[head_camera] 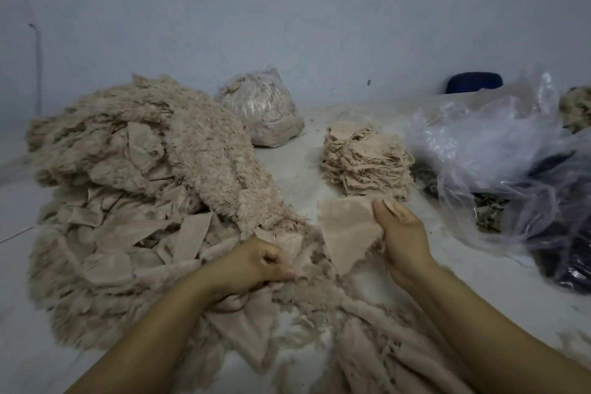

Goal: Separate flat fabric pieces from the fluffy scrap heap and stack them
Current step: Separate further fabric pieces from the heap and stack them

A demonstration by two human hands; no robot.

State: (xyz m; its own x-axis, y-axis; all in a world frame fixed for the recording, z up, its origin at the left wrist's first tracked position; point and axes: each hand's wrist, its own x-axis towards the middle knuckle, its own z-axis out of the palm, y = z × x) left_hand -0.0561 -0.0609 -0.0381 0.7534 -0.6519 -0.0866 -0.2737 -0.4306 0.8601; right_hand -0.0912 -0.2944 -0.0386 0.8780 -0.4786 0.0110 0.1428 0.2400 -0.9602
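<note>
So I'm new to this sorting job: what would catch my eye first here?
The big fluffy scrap heap fills the left. Right of it, further back, stands a neat stack of flat fabric pieces. In front, the right hand holds one flat beige piece while the left hand grips scraps at the heap's edge.

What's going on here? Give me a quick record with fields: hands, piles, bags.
right hand: holds a flat piece just in front of the stack
left hand: grips scraps at the heap's edge
heap: fluffy, mixed with flat pieces, on the left
stack: flat pieces, behind the right hand
filled bag: behind the heap
loose bags: on the right
</note>
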